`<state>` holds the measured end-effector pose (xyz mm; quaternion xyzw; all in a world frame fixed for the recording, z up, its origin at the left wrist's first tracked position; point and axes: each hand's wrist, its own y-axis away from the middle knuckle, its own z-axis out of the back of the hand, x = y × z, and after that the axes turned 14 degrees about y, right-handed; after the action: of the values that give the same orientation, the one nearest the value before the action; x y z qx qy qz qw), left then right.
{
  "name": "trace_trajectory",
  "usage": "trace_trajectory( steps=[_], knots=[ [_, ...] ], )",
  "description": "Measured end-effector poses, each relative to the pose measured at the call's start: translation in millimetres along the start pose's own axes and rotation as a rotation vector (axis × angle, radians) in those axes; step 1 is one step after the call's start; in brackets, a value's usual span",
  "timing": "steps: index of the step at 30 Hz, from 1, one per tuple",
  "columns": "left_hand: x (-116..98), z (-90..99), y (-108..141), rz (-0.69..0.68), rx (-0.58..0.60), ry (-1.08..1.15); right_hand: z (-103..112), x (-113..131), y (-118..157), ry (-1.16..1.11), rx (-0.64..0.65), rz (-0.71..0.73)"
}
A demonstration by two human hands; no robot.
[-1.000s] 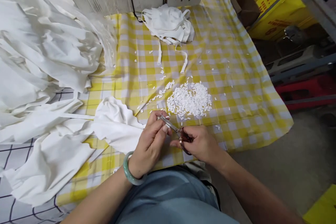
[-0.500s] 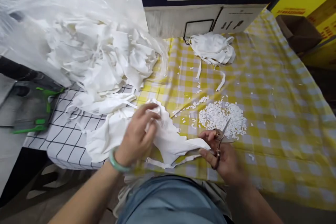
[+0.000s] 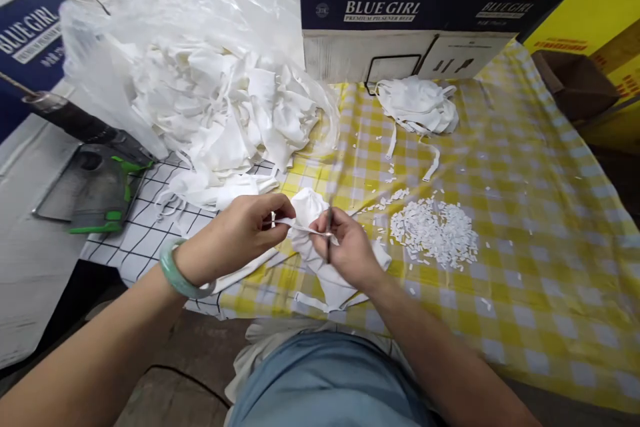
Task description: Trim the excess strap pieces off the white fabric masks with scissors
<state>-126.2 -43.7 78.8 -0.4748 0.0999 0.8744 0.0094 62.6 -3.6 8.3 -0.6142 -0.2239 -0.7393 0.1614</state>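
Note:
My left hand, with a green bangle on its wrist, pinches a thin white strap and pulls it sideways. My right hand closes round a pair of scissors and also touches the strap's other end near the blades. Under my hands lies a white cloth garment with thin straps, partly hidden by the right hand. Right of it, a heap of small white snippets lies on the yellow checked tablecloth.
A clear plastic bag spills a large pile of white garments at the left. A smaller white stack sits before a beer carton. A grey and green tool is at far left.
My right hand has moved left with the scissors, off the garment's right end. My left hand now pinches a strap, and the hands are close together. The view has shifted left.

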Motion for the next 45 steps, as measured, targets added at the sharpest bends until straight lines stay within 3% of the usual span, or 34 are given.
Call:
trace_trajectory(
  steps=[3, 5, 8, 10, 13, 15, 19, 23, 33, 45],
  knots=[
    [-6.0, 12.2, 11.4, 0.131, 0.222, 0.226, 13.6, 4.3, -6.3, -0.359, 0.076, -0.114],
    [-8.2, 7.8, 15.7, 0.065, 0.291, 0.413, 18.4, 8.1, -6.2, -0.483, 0.108, -0.176],
    [-11.3, -18.1, 15.9, -0.184, 0.14, 0.637, 9.9, 8.8, 0.1, -0.546, 0.169, -0.24],
    [-12.6, -42.7, 12.7, -0.268, 0.016, 0.78, 0.1, 4.7, 7.3, -0.555, 0.18, -0.269],
    [-12.0, -77.7, 6.7, -0.228, -0.071, 1.015, -0.6, -4.0, 21.7, -0.491, 0.166, -0.274],
    [-10.0, -95.4, 3.9, -0.177, -0.138, 1.097, 13.2, -8.1, 33.3, -0.279, 0.112, -0.234],
    [-6.7, -117.9, 2.8, -0.129, -0.218, 1.062, 53.8, -7.1, 57.9, 0.416, -0.072, -0.057],
    [-7.1, -130.9, 2.7, -0.149, -0.212, 0.95, 72.7, -0.6, 74.3, 0.746, -0.019, 0.022],
    [-6.5, -140.2, 2.1, -0.323, -0.239, 0.701, 70.9, -1.2, 78.3, 0.785, -0.053, 0.059],
    [-6.6, -143.7, 1.7, -0.346, -0.249, 0.633, 70.2, -2.5, 76.7, 0.767, -0.062, 0.045]
  ],
)
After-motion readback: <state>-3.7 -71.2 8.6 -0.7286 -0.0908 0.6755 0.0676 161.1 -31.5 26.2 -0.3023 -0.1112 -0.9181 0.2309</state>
